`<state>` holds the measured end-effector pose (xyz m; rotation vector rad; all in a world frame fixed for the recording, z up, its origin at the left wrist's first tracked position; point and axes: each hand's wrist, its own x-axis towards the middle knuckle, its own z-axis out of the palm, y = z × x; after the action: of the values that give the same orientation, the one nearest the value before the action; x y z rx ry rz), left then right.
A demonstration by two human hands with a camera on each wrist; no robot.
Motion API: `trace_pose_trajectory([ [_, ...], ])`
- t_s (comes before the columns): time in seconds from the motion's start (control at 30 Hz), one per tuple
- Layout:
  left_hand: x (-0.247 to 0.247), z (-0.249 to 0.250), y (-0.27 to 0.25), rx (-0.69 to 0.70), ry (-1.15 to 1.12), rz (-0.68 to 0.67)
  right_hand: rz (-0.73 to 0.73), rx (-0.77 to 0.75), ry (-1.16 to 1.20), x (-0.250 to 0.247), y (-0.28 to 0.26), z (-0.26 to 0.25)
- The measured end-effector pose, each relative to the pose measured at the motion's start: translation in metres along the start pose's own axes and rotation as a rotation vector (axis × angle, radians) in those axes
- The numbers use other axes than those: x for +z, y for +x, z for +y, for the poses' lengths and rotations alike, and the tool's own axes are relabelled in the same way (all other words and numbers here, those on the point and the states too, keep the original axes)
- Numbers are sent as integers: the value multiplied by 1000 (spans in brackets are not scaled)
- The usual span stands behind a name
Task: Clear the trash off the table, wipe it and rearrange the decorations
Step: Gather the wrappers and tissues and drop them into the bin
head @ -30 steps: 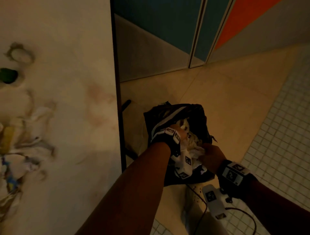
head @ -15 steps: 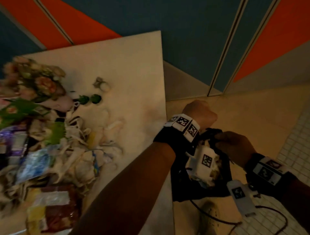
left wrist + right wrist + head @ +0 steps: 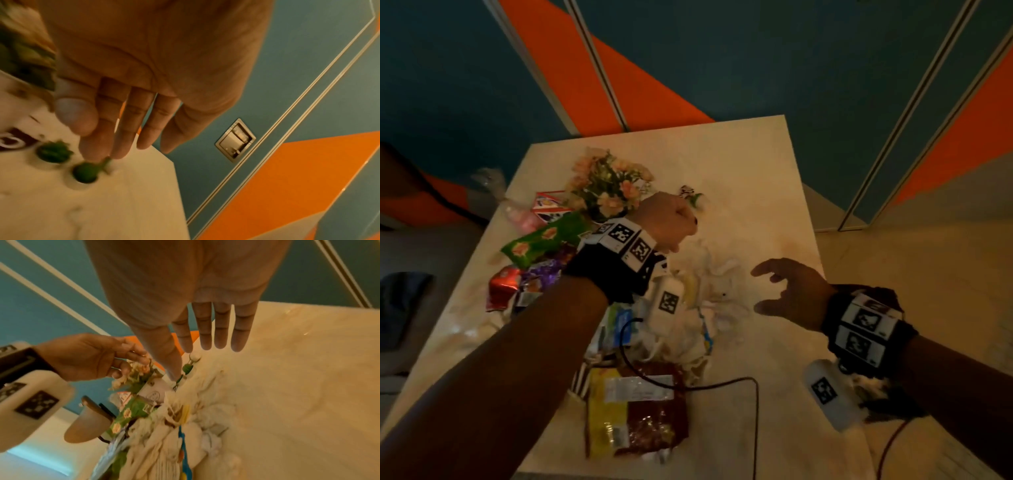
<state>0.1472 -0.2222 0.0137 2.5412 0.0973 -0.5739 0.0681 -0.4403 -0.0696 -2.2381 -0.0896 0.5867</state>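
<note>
- Both hands now raised over the table (image 3: 756,164), away from the black bag on the floor where they were a second ago; view swung from the floor beside the table back onto the tabletop.
- Left hand (image 3: 666,221) above the far middle of the table, just beside the flower bouquet (image 3: 607,185); fingers loosely bent, thumb across them in the left wrist view, nothing held.
- Left fingertips (image 3: 96,146) hovering over two small green plant decorations (image 3: 54,152) standing near the far edge; contact not clear because of blur.
- Right hand (image 3: 791,291) over the right part of the table, fingers spread and straight, palm down, empty.
- Right fingers (image 3: 205,331) pointing toward the far end of the trash pile, apart from it.
- Trash still on the table: crumpled white tissues (image 3: 709,284) in the middle, between the two hands.
- Green snack packet (image 3: 544,238) to the left of the tissues, partly under the left wrist.
- Red and purple wrappers (image 3: 517,284) near the left edge.
- Large red and yellow packet (image 3: 637,414) at the near edge, with a dark cable across it.
- Bouquet lying among the wrappers at the far left of the pile.
- Teal and orange wall panels (image 3: 722,61) behind the table.
</note>
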Motion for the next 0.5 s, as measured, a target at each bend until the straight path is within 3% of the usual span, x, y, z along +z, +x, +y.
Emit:
trace_pose_trajectory([
  [0.27, -10, -65, -7, 19, 492, -223, -207, 62, -367, 69, 27, -46],
  [0.5, 14, -85, -35, -24, 643, -349, -298, 110, -509, 105, 30, -55],
])
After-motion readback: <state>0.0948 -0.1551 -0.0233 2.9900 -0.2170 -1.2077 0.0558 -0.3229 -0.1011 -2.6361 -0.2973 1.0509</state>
